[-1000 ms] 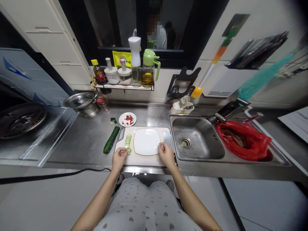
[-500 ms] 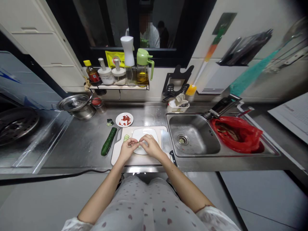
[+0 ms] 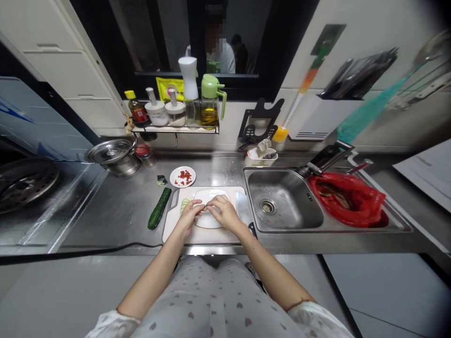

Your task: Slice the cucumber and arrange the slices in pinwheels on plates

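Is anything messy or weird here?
Some green scraps lie loose on the counter, off the cutting board. A red bag also slumps open in the small basin, which seems an odd spot. The big white plate, partly hidden, looks fine.

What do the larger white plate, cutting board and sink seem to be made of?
Larger plate: probably glazed ceramic, smooth and white, though plastic is possible.
Cutting board: perhaps plastic, pale and matte, no wood grain showing.
Sink: likely stainless steel, grey with metallic highlights.

White plate [image 3: 209, 222] under fingers [image 3: 220, 203]; pale-green slices [image 3: 184, 205], dark-green cucumber [image 3: 159, 209] leftward; red bits [image 3: 184, 177] beyond; heart-patterned white clothing [image 3: 218, 300] below.
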Motion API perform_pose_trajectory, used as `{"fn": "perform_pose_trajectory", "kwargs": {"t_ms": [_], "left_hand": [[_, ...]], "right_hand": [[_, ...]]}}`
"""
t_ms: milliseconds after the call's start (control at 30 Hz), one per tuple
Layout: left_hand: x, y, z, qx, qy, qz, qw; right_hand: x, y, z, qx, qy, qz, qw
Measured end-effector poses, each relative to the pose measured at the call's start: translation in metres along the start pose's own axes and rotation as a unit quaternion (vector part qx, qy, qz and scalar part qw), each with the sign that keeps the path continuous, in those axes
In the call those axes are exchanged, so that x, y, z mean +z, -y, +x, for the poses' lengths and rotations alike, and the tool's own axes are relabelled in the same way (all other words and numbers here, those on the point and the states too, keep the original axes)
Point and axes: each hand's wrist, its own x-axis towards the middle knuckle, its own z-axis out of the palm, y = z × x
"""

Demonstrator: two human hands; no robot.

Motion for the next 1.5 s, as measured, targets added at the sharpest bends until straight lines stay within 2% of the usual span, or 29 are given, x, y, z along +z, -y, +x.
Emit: {"fn": "perform_pose_trajectory", "kwargs": {"t_ms": [333, 467, 633, 800, 967, 1067, 1167, 1400, 1500], "left_hand": [[0.007, 0.004, 0.009, 0.101, 0.006, 0.047, 0.994], [0.010, 0.008, 0.009, 0.148, 0.021, 0.060, 0.987], [0.011, 0.014, 0.014, 0.204, 0.010, 0.094, 0.975], [0.008, 0.027, 0.032, 0.210, 0.004, 0.124, 0.970], [0.004, 0.044, 0.057, 0.165, 0.008, 0.221, 0.961], [0.003, 0.048, 0.064, 0.142, 0.000, 0.327, 0.934], [0.006, 0.047, 0.066, 0.126, -0.018, 0.434, 0.892], [0.017, 0.045, 0.060, 0.134, -0.042, 0.600, 0.787], [0.017, 0.046, 0.056, 0.148, -0.045, 0.627, 0.763]], "right_hand": [[0.000, -0.002, -0.006, 0.038, -0.002, -0.002, 0.999], [0.004, -0.005, -0.005, 0.059, -0.004, 0.010, 0.998], [0.013, -0.014, 0.000, 0.095, -0.012, 0.047, 0.994], [0.022, -0.035, 0.004, 0.155, 0.021, 0.085, 0.984], [0.028, -0.054, 0.004, 0.205, 0.097, 0.024, 0.974], [0.028, -0.055, 0.004, 0.227, 0.149, -0.038, 0.962], [0.030, -0.051, 0.004, 0.238, 0.183, -0.111, 0.947], [0.040, -0.045, 0.000, 0.228, 0.177, -0.226, 0.930], [0.044, -0.044, -0.007, 0.199, 0.163, -0.244, 0.935]]}}
